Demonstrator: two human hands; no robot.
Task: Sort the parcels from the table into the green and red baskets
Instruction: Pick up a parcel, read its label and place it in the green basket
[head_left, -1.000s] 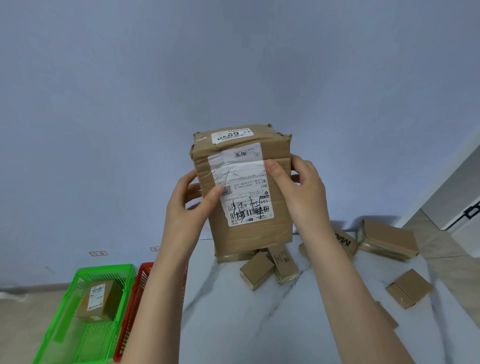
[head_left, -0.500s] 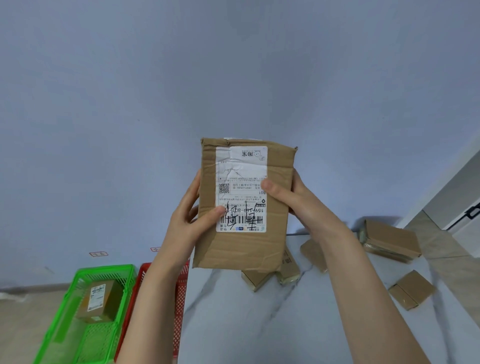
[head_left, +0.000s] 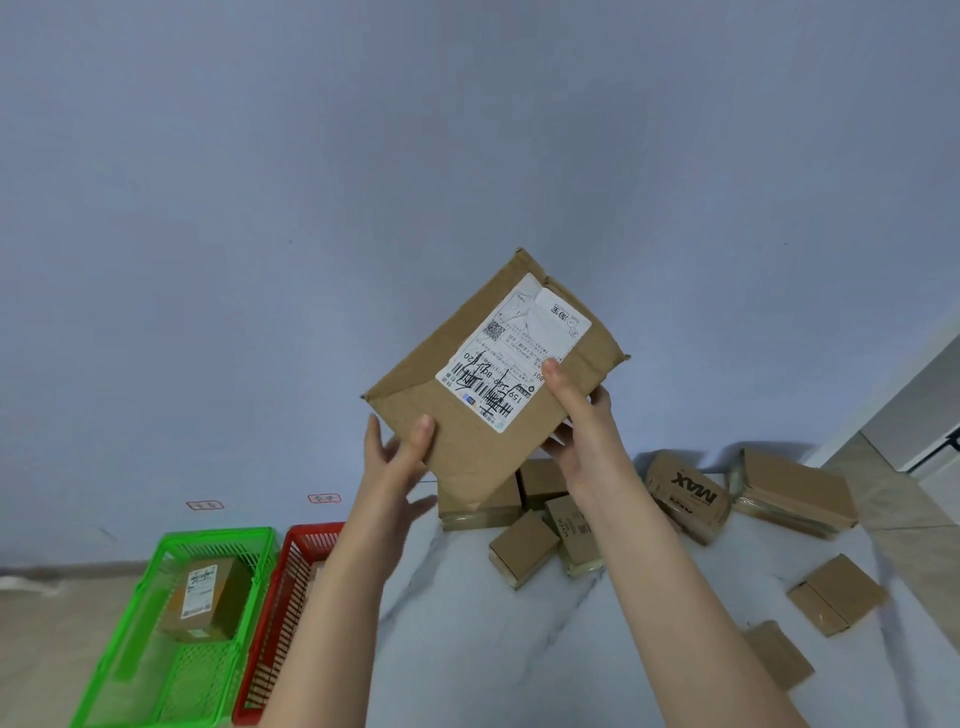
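Large brown parcel (head_left: 493, 384) held aloft above far table (head_left: 467, 649) edge, tilted, label (head_left: 514, 353) facing camera (likely for reading before choosing a basket). Left hand (head_left: 400, 457) pinching lower corner, thumb on front, fingers behind; right hand (head_left: 576, 415) clasping right edge, thumb across label. Green basket (head_left: 156, 597) on floor at left, one labelled box (head_left: 205, 597) inside; red basket (head_left: 291, 582) beside it, contents mostly hidden by forearm. Smaller parcels (head_left: 524, 545) unsorted on table.
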